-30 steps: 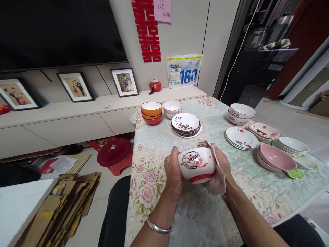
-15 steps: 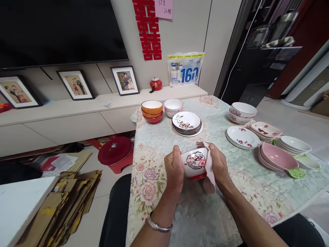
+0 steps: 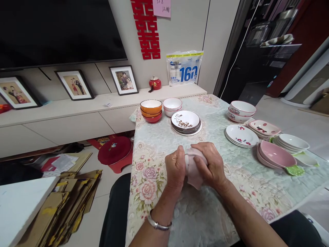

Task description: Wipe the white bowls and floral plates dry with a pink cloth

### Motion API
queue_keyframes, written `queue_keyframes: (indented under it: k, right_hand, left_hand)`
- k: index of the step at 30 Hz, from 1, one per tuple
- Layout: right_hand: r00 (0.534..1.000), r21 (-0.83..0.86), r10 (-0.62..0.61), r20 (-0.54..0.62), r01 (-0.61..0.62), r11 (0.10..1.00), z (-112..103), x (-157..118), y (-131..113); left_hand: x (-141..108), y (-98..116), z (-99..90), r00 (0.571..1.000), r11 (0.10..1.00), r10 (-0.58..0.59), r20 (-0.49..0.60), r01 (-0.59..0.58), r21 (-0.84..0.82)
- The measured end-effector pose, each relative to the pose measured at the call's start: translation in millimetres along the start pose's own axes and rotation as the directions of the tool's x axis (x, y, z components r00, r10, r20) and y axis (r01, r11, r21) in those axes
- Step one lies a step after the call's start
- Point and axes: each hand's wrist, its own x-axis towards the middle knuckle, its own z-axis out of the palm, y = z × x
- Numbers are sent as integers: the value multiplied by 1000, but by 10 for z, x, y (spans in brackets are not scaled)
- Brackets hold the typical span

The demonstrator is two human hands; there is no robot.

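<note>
Close over the near part of the table, my left hand (image 3: 175, 168) grips the left side of a white bowl, which the hands and cloth now mostly hide. My right hand (image 3: 210, 164) presses a pale pink cloth (image 3: 194, 171) around the bowl's right and front side, thumb across the front. Beyond the hands stands a stack of brown-patterned plates (image 3: 185, 120). Orange bowls over a red one (image 3: 151, 109) and white bowls with pink rims (image 3: 172, 104) are at the back left of the table.
On the flowered tablecloth (image 3: 147, 206), the right side holds patterned bowls (image 3: 241, 109), floral plates (image 3: 241, 135), pink bowls (image 3: 277, 153) and small white bowls (image 3: 293, 141). A red stool (image 3: 114, 151) and flattened cardboard (image 3: 61, 209) lie left of the table.
My right hand has moved left with the cloth over the bowl's front, covering its painted pattern. My left hand keeps its grip. The view has shifted slightly.
</note>
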Motion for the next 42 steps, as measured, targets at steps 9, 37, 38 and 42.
queue_keyframes:
  k: [9,37,38,42]
  right_hand:
    - [752,591,658,43,-550,591,17,75,85]
    - [991,-132,71,-114,-86,988,60,3,-89]
    - [996,-227,1,-89,-21,974,59,5,-144]
    - [977,-382,-213,10,200,902,2,13,-235]
  left_hand:
    - [81,8,93,855,728,-515,-53,404,-553]
    - [9,-76,59,981,983,-181,-64,180,-24]
    - [0,-68,58,987,988,-151,-50,151,2]
    - [-33,-12,50,997,998,-60,39,59,33]
